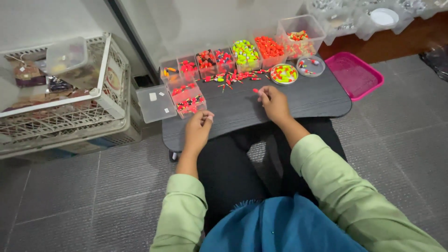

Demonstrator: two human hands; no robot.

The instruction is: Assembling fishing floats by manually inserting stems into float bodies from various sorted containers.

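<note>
**Hands over float-sorting bench**

Right hand (pixel 274 103) pinches a small red float (pixel 255 90) at its fingertips, just above the dark bench (pixel 322 95). Left hand (pixel 198 128) sits at the bench's near edge, fingers curled together; can't tell if it holds anything. Loose red floats (pixel 228 78) are scattered ahead, near a round dish (pixel 283 73) and clear bins (pixel 246 55) along the far edge. Pink tray (pixel 354 74) lies on the floor at right, white crate (pixel 65 100) at left.

Whatever is pinched in the curled left hand (pixel 198 127) is too small to be made out. The clear plastic containers (pixel 373 16) at top right are cut off by the frame's edge, their contents blurred.
</note>
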